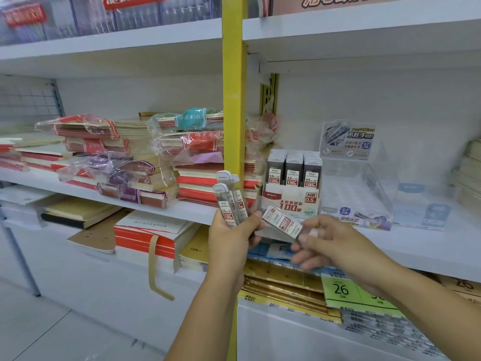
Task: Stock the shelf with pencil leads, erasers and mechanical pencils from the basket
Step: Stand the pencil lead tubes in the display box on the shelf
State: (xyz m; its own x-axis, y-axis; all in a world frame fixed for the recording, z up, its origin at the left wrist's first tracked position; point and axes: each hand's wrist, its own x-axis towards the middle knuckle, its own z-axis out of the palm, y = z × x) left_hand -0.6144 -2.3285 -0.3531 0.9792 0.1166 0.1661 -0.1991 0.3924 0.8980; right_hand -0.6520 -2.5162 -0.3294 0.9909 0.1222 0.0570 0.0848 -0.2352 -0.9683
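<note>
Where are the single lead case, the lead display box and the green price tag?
Single lead case [283, 222]: head view, its red label.
Lead display box [292, 201]: head view, its front panel.
Green price tag [341, 290]: head view, the number 26.

Clear glossy plastic lead cases [229, 204]; matt white shelf [429, 246]; crinkled glossy film on paper notebooks [145, 162].

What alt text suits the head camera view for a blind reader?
A person's left hand holds a few pencil lead cases upright while the right hand pinches a tilted case before a display box of matching cases on a white shelf. Stacked notebooks lie to the left.
</note>
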